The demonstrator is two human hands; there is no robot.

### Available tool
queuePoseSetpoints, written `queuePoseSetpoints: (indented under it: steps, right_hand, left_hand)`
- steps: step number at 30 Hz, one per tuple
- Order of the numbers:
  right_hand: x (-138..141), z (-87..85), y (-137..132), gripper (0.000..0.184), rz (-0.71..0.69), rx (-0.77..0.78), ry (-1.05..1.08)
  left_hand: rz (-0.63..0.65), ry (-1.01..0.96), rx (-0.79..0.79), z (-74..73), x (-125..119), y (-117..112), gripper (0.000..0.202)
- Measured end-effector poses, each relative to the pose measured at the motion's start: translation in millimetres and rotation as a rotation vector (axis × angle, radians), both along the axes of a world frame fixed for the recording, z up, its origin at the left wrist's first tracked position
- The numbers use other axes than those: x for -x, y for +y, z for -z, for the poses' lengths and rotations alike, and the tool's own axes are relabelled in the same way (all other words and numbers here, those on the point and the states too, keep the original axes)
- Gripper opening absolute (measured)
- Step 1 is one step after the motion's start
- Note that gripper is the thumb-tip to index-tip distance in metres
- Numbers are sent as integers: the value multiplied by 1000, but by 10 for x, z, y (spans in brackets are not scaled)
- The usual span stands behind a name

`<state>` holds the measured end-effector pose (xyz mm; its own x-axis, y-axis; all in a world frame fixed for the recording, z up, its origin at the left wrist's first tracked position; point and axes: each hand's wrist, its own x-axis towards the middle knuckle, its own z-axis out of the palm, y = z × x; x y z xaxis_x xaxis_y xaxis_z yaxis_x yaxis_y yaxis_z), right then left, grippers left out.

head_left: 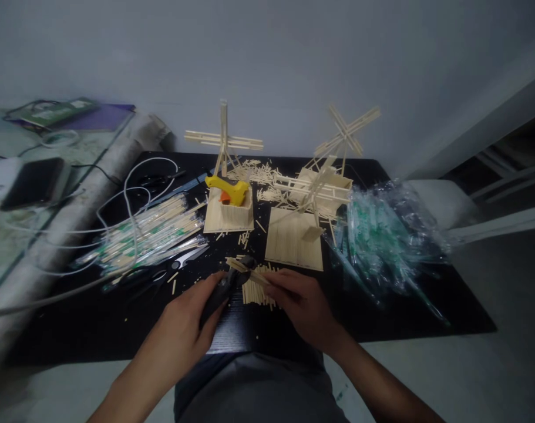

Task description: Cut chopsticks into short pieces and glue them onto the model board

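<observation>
My left hand (181,326) is wrapped round the handles of black cutting pliers (215,301). The pliers' head lies across a few thin wooden sticks (259,278), whose tips show past the jaws on the left. Fingers and thumb of my right hand (309,305) pinch the other end of these sticks. Beneath them, a row of short cut sticks (255,295) lies on the black table (238,335). Whether the jaws have closed through the wood is too blurred to tell.
Farther back stand stick-built windmill models (224,141), flat stick panels (293,235), and a yellow glue gun (234,192) on a stick box. Scissors (190,258), white cable (125,194) and packed sticks (148,232) lie left. Crumpled plastic wrappers (382,235) cover the right side.
</observation>
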<state>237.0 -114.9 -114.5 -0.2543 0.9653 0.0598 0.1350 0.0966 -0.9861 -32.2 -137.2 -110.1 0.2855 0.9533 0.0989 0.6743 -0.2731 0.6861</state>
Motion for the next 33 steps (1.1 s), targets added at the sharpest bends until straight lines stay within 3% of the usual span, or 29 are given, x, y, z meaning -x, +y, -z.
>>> queuePoseSetpoints:
  steps: [14, 24, 29, 33]
  right_hand:
    - [-45, 18, 7, 25, -3, 23, -42]
    - [-79, 82, 19, 24, 28, -34, -63]
    - [-87, 128, 16, 25, 34, -53, -68]
    - [-69, 150, 5, 25, 34, -23, -57]
  left_hand:
    - [-21, 71, 27, 119, -61, -90, 64]
    - [-9, 19, 139, 81, -152, -62, 57]
    - [-24, 33, 138, 162, -167, -40, 37]
    - [-67, 81, 86, 241, -177, -18, 37]
